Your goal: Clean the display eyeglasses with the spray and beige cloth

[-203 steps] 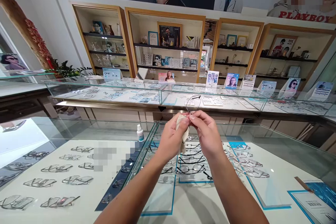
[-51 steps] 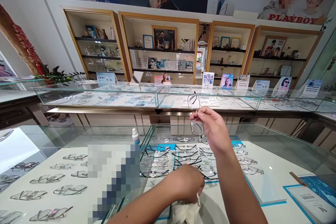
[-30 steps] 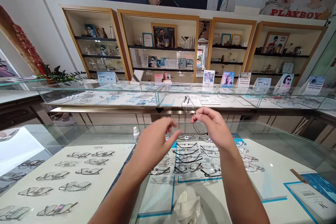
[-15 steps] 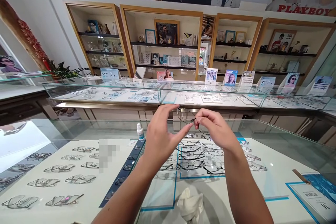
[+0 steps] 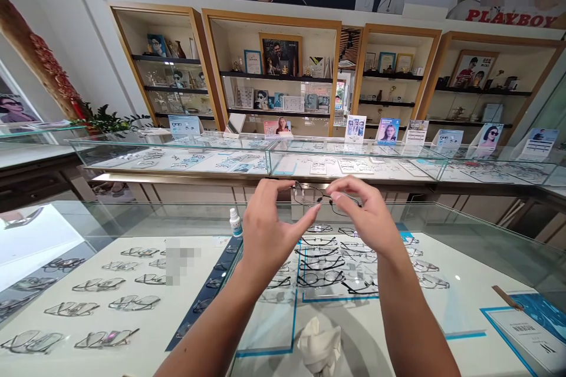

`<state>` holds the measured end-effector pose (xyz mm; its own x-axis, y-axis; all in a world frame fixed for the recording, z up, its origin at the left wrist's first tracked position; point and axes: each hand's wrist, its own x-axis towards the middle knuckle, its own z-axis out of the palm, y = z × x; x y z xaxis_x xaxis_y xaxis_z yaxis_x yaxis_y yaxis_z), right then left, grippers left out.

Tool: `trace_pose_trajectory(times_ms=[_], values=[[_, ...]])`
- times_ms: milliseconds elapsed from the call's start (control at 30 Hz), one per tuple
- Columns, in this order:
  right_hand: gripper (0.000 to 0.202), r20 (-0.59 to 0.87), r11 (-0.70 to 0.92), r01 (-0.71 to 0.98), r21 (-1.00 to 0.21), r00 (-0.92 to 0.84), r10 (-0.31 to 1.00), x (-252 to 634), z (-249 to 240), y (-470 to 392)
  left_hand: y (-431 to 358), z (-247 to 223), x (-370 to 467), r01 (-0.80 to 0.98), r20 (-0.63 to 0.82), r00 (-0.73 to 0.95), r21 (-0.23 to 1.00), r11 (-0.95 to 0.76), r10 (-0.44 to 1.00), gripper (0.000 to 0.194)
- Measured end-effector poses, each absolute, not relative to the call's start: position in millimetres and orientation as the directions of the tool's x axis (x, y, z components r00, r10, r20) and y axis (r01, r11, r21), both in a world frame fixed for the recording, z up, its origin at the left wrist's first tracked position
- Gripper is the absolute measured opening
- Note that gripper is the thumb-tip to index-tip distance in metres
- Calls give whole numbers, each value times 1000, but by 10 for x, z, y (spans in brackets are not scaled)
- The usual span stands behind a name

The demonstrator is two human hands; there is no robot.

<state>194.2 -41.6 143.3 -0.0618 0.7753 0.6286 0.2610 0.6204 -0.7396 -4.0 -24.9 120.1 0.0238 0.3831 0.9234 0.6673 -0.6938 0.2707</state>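
Note:
Thin dark-framed eyeglasses (image 5: pixel 308 194) are held up in front of me, above the glass counter. My left hand (image 5: pixel 272 221) grips one lens rim between the tip of the index finger and the thumb. At the bridge and the other lens, my right hand (image 5: pixel 365 212) closes its thumb and fingers on the frame. Part of that second lens is hidden behind the right fingers. A crumpled white cloth (image 5: pixel 319 343) lies on the counter below, between my forearms. Left of my left hand stands a small white bottle (image 5: pixel 235 224) with a blue label.
Rows of eyeglasses (image 5: pixel 321 278) fill the display under my hands, with further pairs (image 5: pixel 135 303) to the left. A printed card (image 5: pixel 522 330) lies at the right. Across the aisle runs another glass showcase (image 5: pixel 354 168) with upright advert cards; behind it are wall shelves (image 5: pixel 274 75).
The eyeglasses have turned a little and shifted left, so more of the second lens shows beneath the right hand. My right fingers have straightened somewhat. The cloth and bottle stay put.

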Motion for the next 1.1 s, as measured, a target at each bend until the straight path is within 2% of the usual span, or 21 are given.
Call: trace_pose_trajectory(times_ms=[100,200,367,567,767,1100], values=[[13,683,637,260,-726,160,713,1969,1408,-392,-215,1218,-87,681,926,-75,319,-659,371,45],[21,623,579,232,-782,264,736,2005,1384,-362,-182,1242,-145,681,923,-161,361,-638,350,48],[32,557,522,202,-829,210,803,1981,1359,-337,-162,1254,-192,684,925,-216,371,-628,311,49],[36,543,510,193,-838,198,816,1928,1331,-327,-172,1241,-180,697,938,-201,340,-632,283,49],[36,549,514,202,-833,201,811,1919,1332,-324,-184,1251,-165,685,946,-188,319,-655,264,47],[33,551,550,50,-834,147,822,1894,1331,-314,-185,1252,-168,671,934,-195,350,-654,300,45]])
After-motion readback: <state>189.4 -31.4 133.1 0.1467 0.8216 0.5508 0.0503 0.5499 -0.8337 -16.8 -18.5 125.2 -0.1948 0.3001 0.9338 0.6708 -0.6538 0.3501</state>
